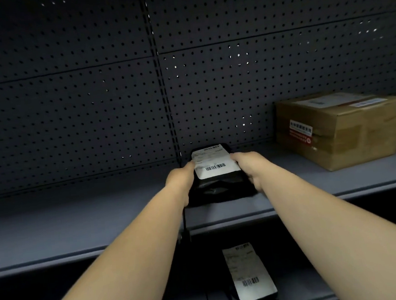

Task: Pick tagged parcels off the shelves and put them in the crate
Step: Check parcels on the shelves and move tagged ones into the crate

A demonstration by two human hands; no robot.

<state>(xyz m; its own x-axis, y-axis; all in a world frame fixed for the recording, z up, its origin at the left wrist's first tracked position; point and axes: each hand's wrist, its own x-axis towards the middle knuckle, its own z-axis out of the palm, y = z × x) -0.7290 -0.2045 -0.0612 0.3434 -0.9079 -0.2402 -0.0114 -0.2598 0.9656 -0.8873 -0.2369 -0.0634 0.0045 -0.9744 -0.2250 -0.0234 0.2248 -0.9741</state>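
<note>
Hands grip black parcel [219, 181] from both sides, left hand [179, 180], right hand [251, 166], steadying floppy bag for lift off shelf [79, 222].

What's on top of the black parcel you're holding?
A white shipping label with barcodes lies on top of the black parcel. The left hand and right hand grip its sides. Its underside and the shelf beneath are hidden.
</note>
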